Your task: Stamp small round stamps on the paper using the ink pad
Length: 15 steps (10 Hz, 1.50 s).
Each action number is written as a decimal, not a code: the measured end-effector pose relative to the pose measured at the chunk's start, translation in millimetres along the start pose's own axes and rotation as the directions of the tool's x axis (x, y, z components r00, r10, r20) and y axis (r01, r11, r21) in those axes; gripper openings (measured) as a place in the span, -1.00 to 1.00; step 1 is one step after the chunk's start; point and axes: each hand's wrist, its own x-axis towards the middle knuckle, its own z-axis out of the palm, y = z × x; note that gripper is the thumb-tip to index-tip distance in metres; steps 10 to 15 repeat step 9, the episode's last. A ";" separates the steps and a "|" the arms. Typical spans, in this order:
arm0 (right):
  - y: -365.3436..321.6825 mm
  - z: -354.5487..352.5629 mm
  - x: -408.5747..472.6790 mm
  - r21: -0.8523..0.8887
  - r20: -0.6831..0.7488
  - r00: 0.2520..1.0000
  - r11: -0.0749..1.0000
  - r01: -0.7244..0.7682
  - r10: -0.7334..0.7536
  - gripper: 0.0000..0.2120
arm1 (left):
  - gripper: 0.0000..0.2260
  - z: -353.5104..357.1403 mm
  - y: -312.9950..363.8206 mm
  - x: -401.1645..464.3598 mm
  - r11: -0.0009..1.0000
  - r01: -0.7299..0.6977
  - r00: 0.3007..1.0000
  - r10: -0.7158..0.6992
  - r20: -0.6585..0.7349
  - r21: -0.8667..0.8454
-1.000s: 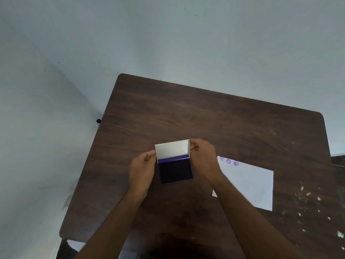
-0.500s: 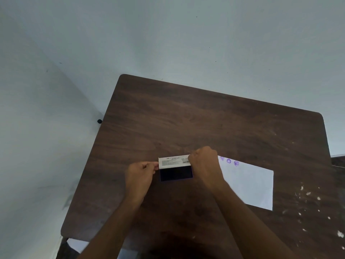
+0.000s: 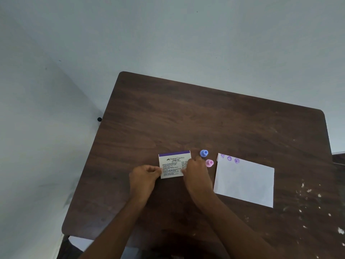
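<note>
The ink pad, open with its lid raised a second ago, now lies shut, label up, at the table's centre, suggesting stamping is finished. The left hand pinches its left edge; the right hand presses its right side. Two stamps and the paper, bearing three purple prints, sit just right.

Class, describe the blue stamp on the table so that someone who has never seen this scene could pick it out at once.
Start at the white paper on the brown table. Left of its top corner, before the closed ink pad, stand two small round stamps. The blue stamp is the farther one; its neighbour, the pink stamp, sits nearer the person.
</note>
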 end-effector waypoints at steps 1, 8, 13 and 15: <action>1.8 -1.6 3.4 0.040 0.019 1.000 0.999 -0.009 0.009 -0.64 | -0.87 2.0 0.7 1.9 1.000 -0.009 1.000 0.010 -0.013 0.015; -2.5 -2.8 1.3 -0.276 -0.004 0.945 0.909 0.313 -0.327 -0.56 | -0.70 6.9 12.2 7.0 0.931 -0.304 0.944 0.323 -0.064 0.203; -4.9 -17.0 0.9 -0.280 -0.115 0.902 0.885 0.373 -0.417 -0.65 | -0.77 2.5 24.6 7.2 0.897 -0.417 0.896 0.433 -0.097 0.145; -4.9 -17.0 0.9 -0.280 -0.115 0.902 0.885 0.373 -0.417 -0.65 | -0.77 2.5 24.6 7.2 0.897 -0.417 0.896 0.433 -0.097 0.145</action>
